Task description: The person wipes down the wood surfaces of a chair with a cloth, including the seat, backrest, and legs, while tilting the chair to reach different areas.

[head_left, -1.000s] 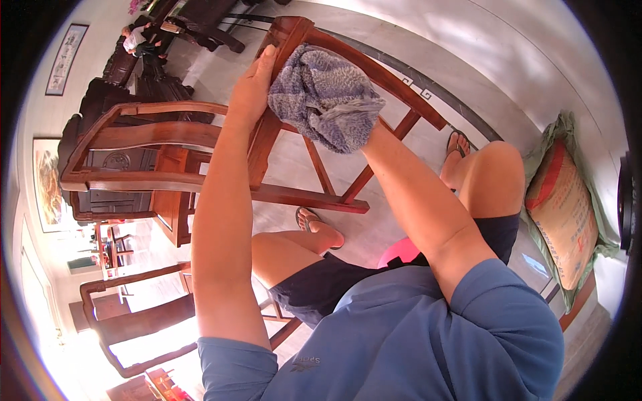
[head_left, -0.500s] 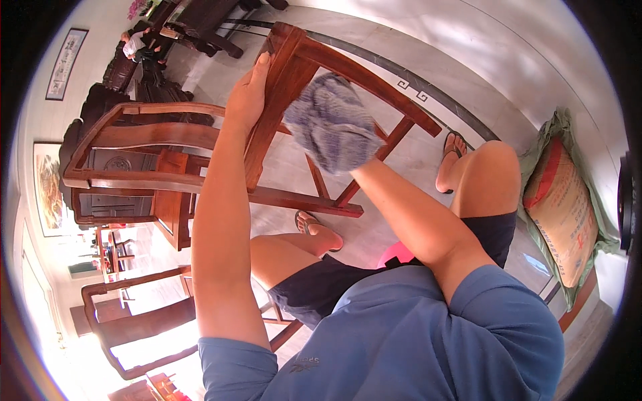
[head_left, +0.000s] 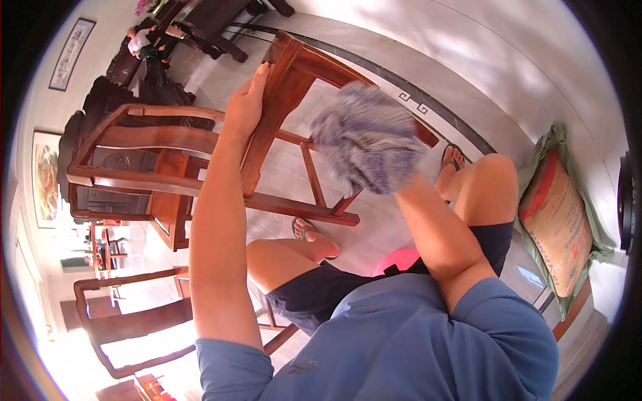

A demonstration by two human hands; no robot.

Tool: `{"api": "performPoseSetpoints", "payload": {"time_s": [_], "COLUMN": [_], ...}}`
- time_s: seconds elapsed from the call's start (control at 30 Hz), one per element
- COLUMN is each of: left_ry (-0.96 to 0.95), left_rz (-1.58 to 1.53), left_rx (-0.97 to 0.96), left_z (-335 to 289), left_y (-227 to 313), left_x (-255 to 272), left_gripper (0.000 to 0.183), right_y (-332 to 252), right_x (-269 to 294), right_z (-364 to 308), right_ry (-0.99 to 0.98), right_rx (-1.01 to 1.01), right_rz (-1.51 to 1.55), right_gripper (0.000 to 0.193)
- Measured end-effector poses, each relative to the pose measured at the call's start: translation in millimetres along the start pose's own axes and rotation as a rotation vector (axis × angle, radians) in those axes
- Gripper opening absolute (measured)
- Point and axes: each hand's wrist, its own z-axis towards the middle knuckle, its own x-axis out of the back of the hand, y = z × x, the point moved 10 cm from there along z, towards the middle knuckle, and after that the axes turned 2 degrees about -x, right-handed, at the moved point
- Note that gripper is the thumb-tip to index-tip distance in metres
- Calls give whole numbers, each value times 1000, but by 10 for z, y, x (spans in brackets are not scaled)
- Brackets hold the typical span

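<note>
A reddish-brown wooden chair (head_left: 284,77) is tipped over in front of me, its backrest (head_left: 160,136) to the left and its legs pointing right. My left hand (head_left: 247,107) is closed around the edge of the chair's seat, the thumb along the wood. A grey-blue cloth (head_left: 368,137), smeared by motion, covers my right hand (head_left: 405,184), whose fingers are hidden under it. That hand holds the cloth over the space between the chair's legs and stretchers (head_left: 311,175); whether it touches the wood I cannot tell.
A printed sack in a green outer bag (head_left: 558,224) leans by the wall at right. Other wooden chairs, one at lower left (head_left: 144,321), stand nearby. Something pink (head_left: 396,259) is between my legs. My sandalled feet flank the chair legs. A seated person (head_left: 142,43) is far back left.
My right hand and the cloth have swung right and slightly down, away from the seat frame. My left hand keeps its hold, and the chair has barely shifted.
</note>
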Motion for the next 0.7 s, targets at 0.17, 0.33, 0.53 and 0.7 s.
{"api": "performPoseSetpoints", "payload": {"time_s": [0.17, 0.33, 0.53, 0.7], "left_ry": [24, 15, 25, 35], "left_rz": [22, 60, 93, 88], "left_rx": [-38, -76, -3, -5], "left_z": [-59, 68, 45, -66], "left_y": [-21, -80, -103, -96], "left_x": [127, 4, 148, 195], "left_gripper": [73, 73, 74, 75], "right_y": [-824, -819, -481, -382], "right_x": [496, -78, -533, -612], "right_z": [649, 923, 1213, 1172], "right_ry": [177, 123, -335, -358], "right_rx": [311, 597, 223, 200], "right_rz": [-109, -674, -764, -838], "right_gripper": [44, 57, 36, 19]}}
